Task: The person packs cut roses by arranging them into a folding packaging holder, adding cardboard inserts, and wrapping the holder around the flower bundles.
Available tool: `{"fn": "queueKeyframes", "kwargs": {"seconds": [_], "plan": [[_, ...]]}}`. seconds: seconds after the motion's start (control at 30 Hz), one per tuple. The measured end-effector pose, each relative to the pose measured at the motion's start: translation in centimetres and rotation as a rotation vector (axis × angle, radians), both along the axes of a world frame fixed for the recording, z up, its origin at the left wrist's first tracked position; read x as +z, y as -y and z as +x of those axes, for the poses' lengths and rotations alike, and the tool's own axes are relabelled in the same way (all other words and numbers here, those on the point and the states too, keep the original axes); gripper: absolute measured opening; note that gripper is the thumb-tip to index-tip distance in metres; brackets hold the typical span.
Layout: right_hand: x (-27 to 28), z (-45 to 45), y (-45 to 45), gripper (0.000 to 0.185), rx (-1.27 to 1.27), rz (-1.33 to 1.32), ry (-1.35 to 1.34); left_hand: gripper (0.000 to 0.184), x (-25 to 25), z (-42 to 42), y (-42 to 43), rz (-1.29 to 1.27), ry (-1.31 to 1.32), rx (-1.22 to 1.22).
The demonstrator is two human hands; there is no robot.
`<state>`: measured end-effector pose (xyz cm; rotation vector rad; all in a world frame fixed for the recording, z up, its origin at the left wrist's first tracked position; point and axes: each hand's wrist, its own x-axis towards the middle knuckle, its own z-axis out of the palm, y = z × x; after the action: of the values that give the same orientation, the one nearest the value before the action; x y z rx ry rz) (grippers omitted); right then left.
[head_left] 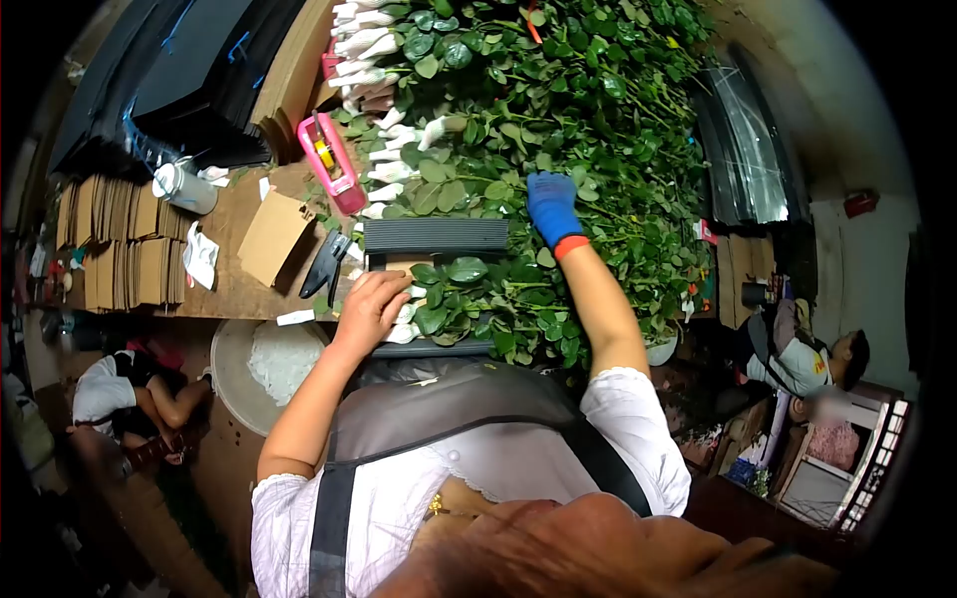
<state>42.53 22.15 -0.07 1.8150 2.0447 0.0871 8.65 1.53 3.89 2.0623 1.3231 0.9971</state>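
My bare left hand (374,307) lies with fingers outstretched over the edge of a cardboard piece (404,267), beside white-sleeved flower heads (404,324). Those heads belong to leafy stems (469,299) in a holder with a black ridged side (435,236). My right hand (554,207), in a blue glove with an orange cuff, is among the leaves of a large pile of leafy stems (618,130). Its fingers look curled; leaves hide what is in them. White-sleeved flower heads (361,50) line the left side of the pile.
Left of the holder are a black stapler (325,264), a pink tape dispenser (332,164), a cardboard sheet (273,235), a white canister (185,187) and cardboard stacks (120,244). A white tub (234,374) stands below the table edge. Other people (130,399) are at both sides.
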Motion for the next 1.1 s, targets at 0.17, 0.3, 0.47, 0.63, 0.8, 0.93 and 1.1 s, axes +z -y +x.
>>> {"fn": "queueKeyframes", "kwargs": {"seconds": [0.17, 0.3, 0.47, 0.63, 0.8, 0.93, 1.1], "plan": [[4.3, 0.9, 0.4, 0.021, 0.001, 0.193, -0.216, 0.023, 0.8, 0.2, -0.1, 0.038, -0.045, -0.008], [13.1, 2.3, 1.6, 0.029, 0.338, 0.69, -0.487, 0.024, 1.4, 0.2, -0.7, 0.077, -0.144, -0.061], [17.2, 5.2, 2.7, 0.032, 0.488, 0.851, -0.529, 0.019, 0.7, 0.2, -0.8, 0.022, -0.034, -0.012], [21.6, 4.1, 9.0, 0.035, 0.45, 0.752, -0.596, 0.016, -0.3, 0.2, -0.4, -0.081, 0.124, 0.025], [21.9, 2.9, 14.8, 0.03, 0.404, -0.095, -0.617, 0.035, -6.6, -1.0, -0.2, -0.189, 0.214, 0.022], [17.2, 4.8, 16.8, 0.031, 0.256, -0.356, -0.642, 0.055, -2.1, -0.5, -0.2, -0.376, 0.375, 0.034], [16.7, 5.1, 16.4, 0.038, 0.0, -0.532, -0.628, 0.07, -2.4, -0.7, 0.0, -0.295, 0.387, 0.021]]}}
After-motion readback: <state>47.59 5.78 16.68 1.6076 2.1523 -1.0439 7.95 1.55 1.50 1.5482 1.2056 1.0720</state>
